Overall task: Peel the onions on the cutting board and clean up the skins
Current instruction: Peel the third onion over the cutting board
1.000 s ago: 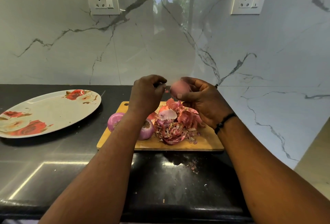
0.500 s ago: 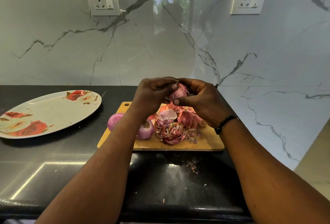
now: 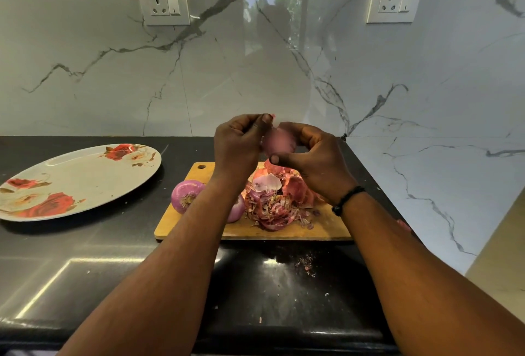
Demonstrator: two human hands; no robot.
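Note:
My right hand [image 3: 314, 159] grips a pink onion [image 3: 278, 143] in the air above the wooden cutting board [image 3: 326, 226]. My left hand [image 3: 240, 148] pinches a strip of skin [image 3: 272, 116] at the onion's top, between thumb and fingers. A peeled purple onion [image 3: 186, 195] lies on the board's left part. A second peeled onion [image 3: 238, 209] shows partly behind my left forearm. A heap of red and pink skins [image 3: 277, 202] covers the board's middle, below my hands.
A large oval plate with red roses [image 3: 76, 182] lies on the black counter [image 3: 113, 264] to the left of the board. Small skin crumbs [image 3: 305, 263] dot the counter in front of the board. The marble wall with two sockets stands close behind.
My left hand went onto the onion, then lifted with a strip of skin pinched at the top. The onion turned a little in my right hand.

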